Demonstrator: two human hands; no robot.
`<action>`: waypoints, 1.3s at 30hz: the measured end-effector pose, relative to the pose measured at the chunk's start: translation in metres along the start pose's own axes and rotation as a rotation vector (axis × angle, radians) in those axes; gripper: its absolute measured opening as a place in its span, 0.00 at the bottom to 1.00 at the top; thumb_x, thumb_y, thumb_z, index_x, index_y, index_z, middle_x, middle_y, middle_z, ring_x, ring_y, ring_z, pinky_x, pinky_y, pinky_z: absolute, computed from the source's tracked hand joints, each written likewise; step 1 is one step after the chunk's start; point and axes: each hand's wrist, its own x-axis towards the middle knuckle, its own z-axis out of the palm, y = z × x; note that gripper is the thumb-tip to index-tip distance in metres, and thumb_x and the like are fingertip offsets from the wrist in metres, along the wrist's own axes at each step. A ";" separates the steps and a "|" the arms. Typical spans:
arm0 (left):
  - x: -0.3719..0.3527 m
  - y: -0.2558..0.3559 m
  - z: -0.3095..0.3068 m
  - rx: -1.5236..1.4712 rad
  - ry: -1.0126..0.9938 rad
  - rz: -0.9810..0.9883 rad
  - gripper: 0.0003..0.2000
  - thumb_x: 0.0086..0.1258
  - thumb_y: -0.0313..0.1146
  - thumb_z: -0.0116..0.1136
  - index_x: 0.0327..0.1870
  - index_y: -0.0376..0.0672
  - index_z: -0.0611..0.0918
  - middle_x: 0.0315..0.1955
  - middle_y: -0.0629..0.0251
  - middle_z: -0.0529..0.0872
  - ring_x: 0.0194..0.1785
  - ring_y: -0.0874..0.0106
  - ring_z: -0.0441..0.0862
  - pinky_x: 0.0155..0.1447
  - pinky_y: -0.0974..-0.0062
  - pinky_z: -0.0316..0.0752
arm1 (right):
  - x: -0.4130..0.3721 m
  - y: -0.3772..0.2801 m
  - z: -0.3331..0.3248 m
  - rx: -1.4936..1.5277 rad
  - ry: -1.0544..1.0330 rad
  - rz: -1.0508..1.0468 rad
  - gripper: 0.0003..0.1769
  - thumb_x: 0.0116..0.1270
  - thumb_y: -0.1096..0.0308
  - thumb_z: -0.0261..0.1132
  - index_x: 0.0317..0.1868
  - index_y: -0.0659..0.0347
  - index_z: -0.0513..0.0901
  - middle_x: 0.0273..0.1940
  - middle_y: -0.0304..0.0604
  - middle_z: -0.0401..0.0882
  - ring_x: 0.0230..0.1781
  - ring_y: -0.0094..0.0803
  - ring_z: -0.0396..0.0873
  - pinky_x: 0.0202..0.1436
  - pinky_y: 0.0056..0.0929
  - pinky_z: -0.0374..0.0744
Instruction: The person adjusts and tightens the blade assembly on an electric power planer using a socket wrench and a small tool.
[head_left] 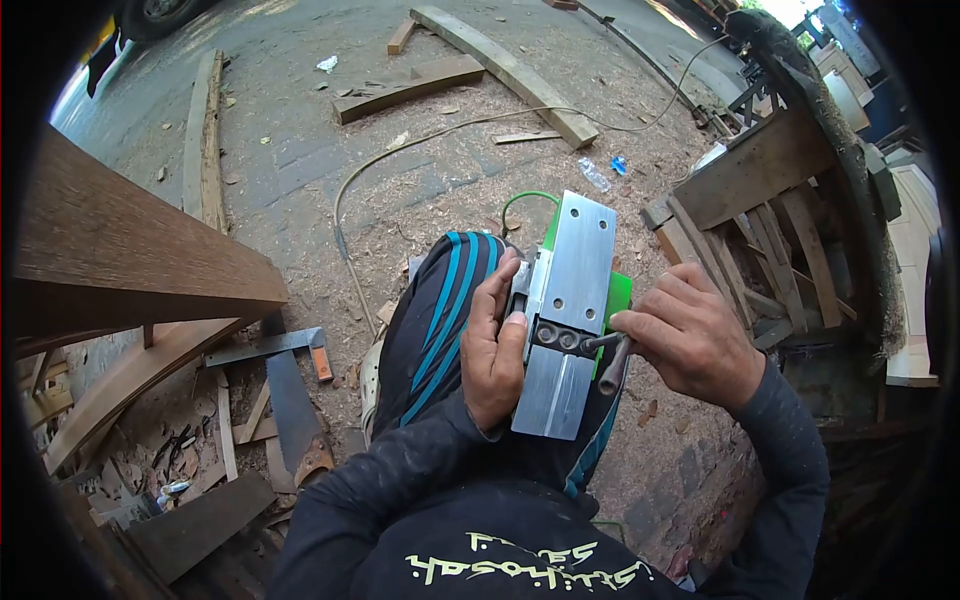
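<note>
An electric hand planer [582,255] with a green body lies across my lap, its flat metal sole turned up. My left hand [493,350] is closed around its left side, thumb by the cutter slot. In that slot sits the dark cutter drum with a row of round bolts [568,340]. My right hand [690,335] grips a metal wrench [616,368], its thin end at the rightmost bolt and its thicker end pointing down toward me. A green cord [528,196] leaves the planer's far end.
Left of my knee lie a handsaw [292,410] and a try square [268,347]. A large wooden beam [130,225] juts in from the left. Timber pieces [510,75] and a long cable [430,130] lie ahead on shavings. Wooden frames [765,210] stand at right.
</note>
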 end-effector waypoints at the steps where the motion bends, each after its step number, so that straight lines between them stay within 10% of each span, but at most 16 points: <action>1: 0.001 0.002 0.000 -0.005 0.004 0.004 0.32 0.86 0.24 0.44 0.89 0.22 0.64 0.91 0.29 0.65 0.96 0.46 0.61 0.98 0.52 0.54 | -0.003 0.001 -0.004 0.002 -0.022 -0.024 0.15 0.68 0.67 0.82 0.53 0.58 0.91 0.41 0.38 0.85 0.46 0.37 0.85 0.59 0.44 0.79; 16: -0.003 0.006 -0.003 0.149 -0.022 0.060 0.33 0.85 0.26 0.46 0.89 0.22 0.65 0.89 0.24 0.66 0.95 0.40 0.62 0.98 0.49 0.55 | 0.002 0.002 0.005 0.118 -0.004 0.026 0.20 0.60 0.76 0.82 0.54 0.57 0.93 0.42 0.38 0.88 0.46 0.41 0.84 0.60 0.46 0.79; 28: -0.001 0.002 -0.005 0.167 -0.027 0.059 0.32 0.85 0.27 0.46 0.88 0.24 0.68 0.88 0.24 0.67 0.95 0.38 0.62 0.97 0.47 0.55 | 0.021 0.004 -0.003 -0.153 -0.031 -0.215 0.17 0.73 0.61 0.80 0.59 0.55 0.93 0.45 0.34 0.89 0.52 0.33 0.89 0.62 0.43 0.82; 39: -0.005 0.000 0.001 0.046 0.010 0.021 0.31 0.86 0.26 0.43 0.88 0.24 0.68 0.91 0.26 0.63 0.97 0.43 0.58 0.99 0.50 0.51 | 0.018 -0.011 0.021 -0.086 0.050 0.005 0.16 0.66 0.59 0.81 0.45 0.58 0.87 0.34 0.36 0.77 0.36 0.34 0.79 0.48 0.41 0.74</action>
